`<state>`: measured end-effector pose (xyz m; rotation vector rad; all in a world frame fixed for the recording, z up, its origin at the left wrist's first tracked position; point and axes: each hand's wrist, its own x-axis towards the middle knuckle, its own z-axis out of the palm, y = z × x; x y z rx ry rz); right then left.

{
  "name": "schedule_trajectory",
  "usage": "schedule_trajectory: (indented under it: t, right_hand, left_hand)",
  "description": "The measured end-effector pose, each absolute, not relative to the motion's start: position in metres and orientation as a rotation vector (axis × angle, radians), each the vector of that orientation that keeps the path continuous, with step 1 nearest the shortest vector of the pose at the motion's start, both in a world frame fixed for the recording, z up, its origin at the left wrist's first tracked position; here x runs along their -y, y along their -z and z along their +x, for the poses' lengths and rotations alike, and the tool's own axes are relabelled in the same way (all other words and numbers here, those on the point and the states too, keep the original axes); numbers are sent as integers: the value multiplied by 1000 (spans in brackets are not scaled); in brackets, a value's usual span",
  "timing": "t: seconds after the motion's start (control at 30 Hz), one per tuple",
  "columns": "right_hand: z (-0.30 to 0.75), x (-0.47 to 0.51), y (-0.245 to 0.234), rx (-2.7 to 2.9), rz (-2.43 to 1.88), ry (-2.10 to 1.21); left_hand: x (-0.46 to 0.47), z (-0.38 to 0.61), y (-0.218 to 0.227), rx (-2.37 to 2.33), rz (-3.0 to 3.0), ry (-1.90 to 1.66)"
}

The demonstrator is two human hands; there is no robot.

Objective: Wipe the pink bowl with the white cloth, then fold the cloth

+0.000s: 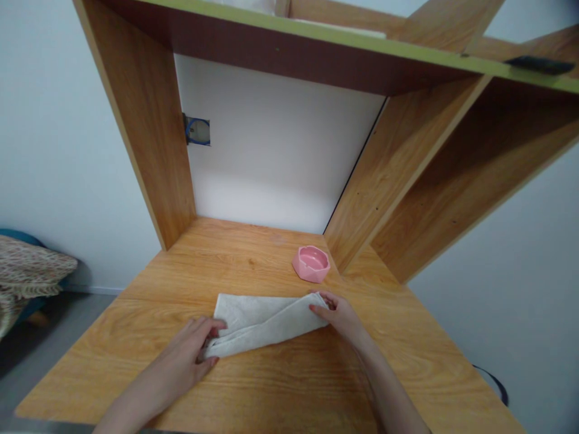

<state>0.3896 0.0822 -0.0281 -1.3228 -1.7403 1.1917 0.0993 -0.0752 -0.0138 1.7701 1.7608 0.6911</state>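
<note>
A white cloth (260, 322) lies folded into a long strip on the wooden desk (271, 386). My left hand (192, 355) pinches the cloth's lower left corner, thumb under the fold and fingers on top. My right hand (339, 313) grips the cloth's right end between thumb and fingers. The top layer of the cloth runs slanted from the left corner up to the right end.
A pink ashtray-like dish (311, 263) sits just behind the cloth's right end. Wooden shelf uprights (154, 132) (384, 181) rise at the back left and right, under a shelf board (316, 54). A patterned cushion (27, 271) lies on the floor at far left.
</note>
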Motion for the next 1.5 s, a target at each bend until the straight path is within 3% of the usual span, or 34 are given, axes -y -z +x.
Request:
schedule_trajectory:
  t: [0.3, 0.53, 0.67, 0.97, 1.13, 1.4, 1.5]
  right_hand:
    - [425, -46, 26, 1805, -1401, -885]
    - [451, -25, 27, 1808, -1408, -1137]
    - [454, -32, 30, 1825, -1431, -1102]
    - [421, -64, 27, 2044, -1584, -434]
    - [411, -70, 19, 2168, -1645, -265]
    - [412, -64, 29, 2122, -1749, -203]
    - [423, -66, 34, 2032, -1749, -377]
  left_hand:
    - [87, 101, 19, -1764, 1873, -718]
    - [97, 111, -1, -1681, 1805, -690]
    - [84, 115, -4, -1678, 1667, -790]
    - [57, 123, 16, -1949, 1595, -831]
    - [57, 126, 19, -2050, 1603, -833]
    - [57, 148, 15, -2511, 1879, -575]
    - [57, 166, 12, -2324, 1983, -701]
